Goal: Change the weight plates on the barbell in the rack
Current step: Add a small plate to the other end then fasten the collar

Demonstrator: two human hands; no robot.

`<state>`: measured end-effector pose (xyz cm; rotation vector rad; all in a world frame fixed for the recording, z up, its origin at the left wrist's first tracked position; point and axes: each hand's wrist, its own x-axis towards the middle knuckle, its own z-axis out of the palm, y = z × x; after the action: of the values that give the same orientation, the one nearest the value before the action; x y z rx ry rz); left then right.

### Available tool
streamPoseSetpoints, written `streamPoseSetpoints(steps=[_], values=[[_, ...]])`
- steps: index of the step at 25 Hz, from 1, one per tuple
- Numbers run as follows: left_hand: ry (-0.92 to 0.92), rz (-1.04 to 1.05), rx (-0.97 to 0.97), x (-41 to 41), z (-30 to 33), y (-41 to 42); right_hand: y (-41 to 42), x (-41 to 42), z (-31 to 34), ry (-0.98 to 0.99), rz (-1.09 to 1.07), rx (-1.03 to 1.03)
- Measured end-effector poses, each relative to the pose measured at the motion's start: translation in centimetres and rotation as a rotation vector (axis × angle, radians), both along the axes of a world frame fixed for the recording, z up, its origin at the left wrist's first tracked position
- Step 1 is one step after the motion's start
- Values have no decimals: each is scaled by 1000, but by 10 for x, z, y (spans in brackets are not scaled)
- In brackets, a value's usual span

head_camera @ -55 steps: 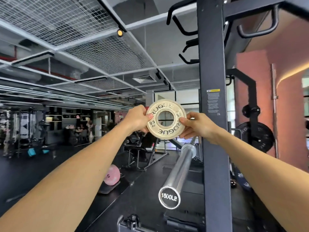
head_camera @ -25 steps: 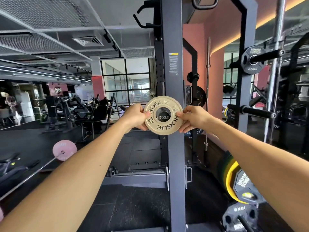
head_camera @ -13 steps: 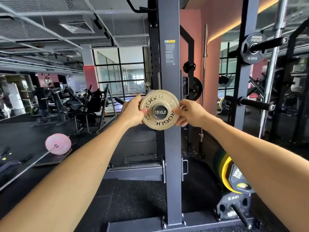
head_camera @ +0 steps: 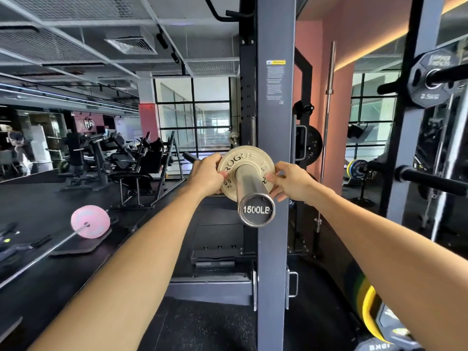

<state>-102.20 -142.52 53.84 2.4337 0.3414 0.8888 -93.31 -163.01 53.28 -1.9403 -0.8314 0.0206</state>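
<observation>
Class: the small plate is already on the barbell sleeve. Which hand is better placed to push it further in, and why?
Probably the left hand: its fingers wrap the plate rim from behind and the thumb lies on its face. The right hand only pinches the opposite edge beside the sleeve.

Cream plate (head_camera: 247,158), silver barbell sleeve (head_camera: 250,184)

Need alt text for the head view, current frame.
Both hands, left hand and right hand, grip a small tan Rogue plate threaded onto the barbell sleeve, whose end cap reads 1500LB, in front of a grey rack upright in a gym.
</observation>
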Motion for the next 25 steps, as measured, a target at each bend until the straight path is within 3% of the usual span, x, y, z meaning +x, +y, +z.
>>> streamPoseSetpoints(steps=[13,25], values=[[-14,-12,-73,139,-1,74,75,124,10,-20,-46,-37],[22,10,-5,189,4,102,100,178,16,22,-29,-97]])
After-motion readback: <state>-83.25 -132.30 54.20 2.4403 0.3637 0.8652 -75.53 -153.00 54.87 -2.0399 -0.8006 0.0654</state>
